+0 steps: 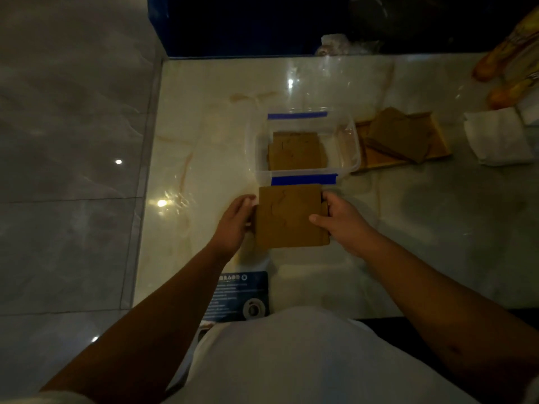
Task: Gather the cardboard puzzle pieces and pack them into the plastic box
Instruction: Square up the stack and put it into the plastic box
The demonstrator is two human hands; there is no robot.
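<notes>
Cardboard, brown and flat, makes up the square puzzle slab (291,215) held level between both hands just in front of the plastic box (303,141). The left hand (233,221) presses its fingers against the slab's left edge; the right hand (339,218) grips the right edge, thumb laid over the top face. Both hands are thus closed on the slab, and neither is nearer to the box than the other. Faint cut lines on the slab's face suggest several interlocked pieces held as one sheet.

The box lies straight ahead of the hands, its near rim, marked with blue tape (303,179), just beyond the slab's far edge. The box's long axis runs left to right, and the slab looks narrower than the opening. The coming move, by this reading, is a short push forward and down over the near rim.

Inside the clear, lidless box a similar cardboard layer (296,151) already lies flat on the bottom. To its right, touching or nearly touching its wall, a wooden tray (437,147) holds further loose cardboard pieces (399,135), so the packing appears partly done. Folded white cloth (495,138) lies farther right on the marble counter (204,126).
</notes>
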